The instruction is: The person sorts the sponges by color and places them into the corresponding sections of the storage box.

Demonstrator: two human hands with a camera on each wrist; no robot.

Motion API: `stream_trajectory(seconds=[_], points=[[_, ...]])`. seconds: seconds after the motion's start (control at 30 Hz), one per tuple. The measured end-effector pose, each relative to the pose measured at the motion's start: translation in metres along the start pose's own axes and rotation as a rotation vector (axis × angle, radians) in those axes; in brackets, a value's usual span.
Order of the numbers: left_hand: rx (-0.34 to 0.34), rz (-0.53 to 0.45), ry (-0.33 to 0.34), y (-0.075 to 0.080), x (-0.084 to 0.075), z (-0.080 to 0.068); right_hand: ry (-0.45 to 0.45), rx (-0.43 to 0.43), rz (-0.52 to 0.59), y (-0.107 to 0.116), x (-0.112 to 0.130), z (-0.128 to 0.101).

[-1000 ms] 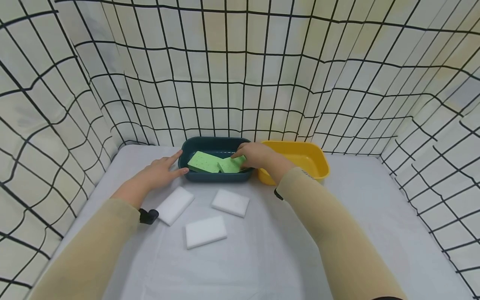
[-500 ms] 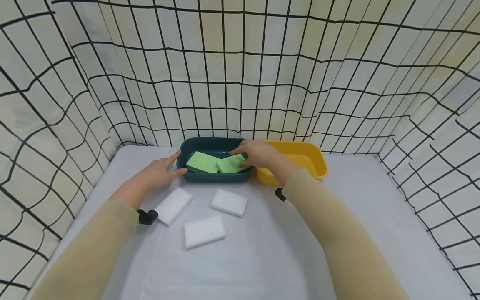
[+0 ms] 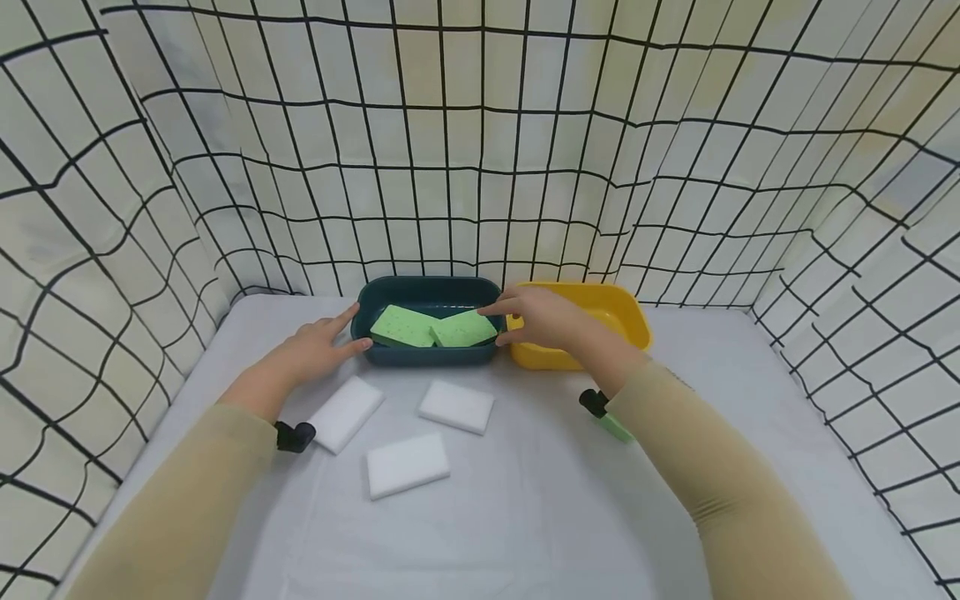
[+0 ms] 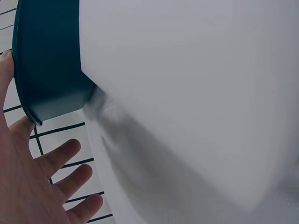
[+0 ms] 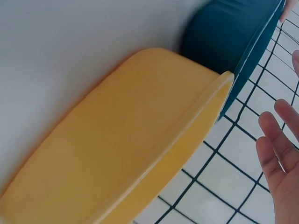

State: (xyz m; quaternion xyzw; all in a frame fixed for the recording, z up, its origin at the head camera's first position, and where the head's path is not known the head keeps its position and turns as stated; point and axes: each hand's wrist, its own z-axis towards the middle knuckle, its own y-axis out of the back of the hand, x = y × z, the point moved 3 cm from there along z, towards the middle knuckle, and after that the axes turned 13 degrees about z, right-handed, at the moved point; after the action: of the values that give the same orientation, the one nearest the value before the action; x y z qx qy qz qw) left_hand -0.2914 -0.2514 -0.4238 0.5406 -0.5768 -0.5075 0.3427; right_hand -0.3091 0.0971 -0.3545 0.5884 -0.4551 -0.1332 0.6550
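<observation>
A dark teal basin (image 3: 431,357) stands at the back with two speckled green sponges (image 3: 402,326) lying in it, one overlapping the other. My left hand (image 3: 311,348) touches the basin's left end, thumb and forefinger at the rim. In the left wrist view its other fingers (image 4: 74,179) spread out free. Over the gap between the teal basin and a yellow basin (image 3: 551,358) hovers my right hand (image 3: 551,318), fingers extended toward the right-hand sponge and holding nothing. The right wrist view shows those fingers (image 5: 275,135) relaxed above the rims.
Three white sponge-like blocks (image 3: 407,466) lie on the white-covered table in front of the teal basin. Another green piece (image 3: 617,428) shows partly under my right sleeve (image 3: 697,450). Black grid netting (image 3: 480,171) stands close behind the basins and along both sides.
My right hand has let go of the right-hand green sponge and drawn back to the right. A green piece on the table has come into view beside the sleeve. The left hand stays put.
</observation>
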Motion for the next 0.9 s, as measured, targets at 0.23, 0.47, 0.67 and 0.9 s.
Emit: stream_trajectory(seconds=[0.23,0.47,0.67,0.9], points=[[0.0,0.013,0.009,0.003,-0.001,-0.002,-0.029,-0.011,0.024,0.003,-0.016,-0.043],[0.009,0.003,0.024,0.003,0.0,-0.003,-0.006,-0.053,0.028,0.002,-0.041,-0.089],[0.015,0.002,0.03,0.002,0.002,-0.003,-0.088,-0.071,0.021,0.0,-0.071,-0.131],[-0.002,0.005,0.007,0.001,-0.002,-0.001,-0.256,-0.092,0.065,-0.006,-0.106,-0.178]])
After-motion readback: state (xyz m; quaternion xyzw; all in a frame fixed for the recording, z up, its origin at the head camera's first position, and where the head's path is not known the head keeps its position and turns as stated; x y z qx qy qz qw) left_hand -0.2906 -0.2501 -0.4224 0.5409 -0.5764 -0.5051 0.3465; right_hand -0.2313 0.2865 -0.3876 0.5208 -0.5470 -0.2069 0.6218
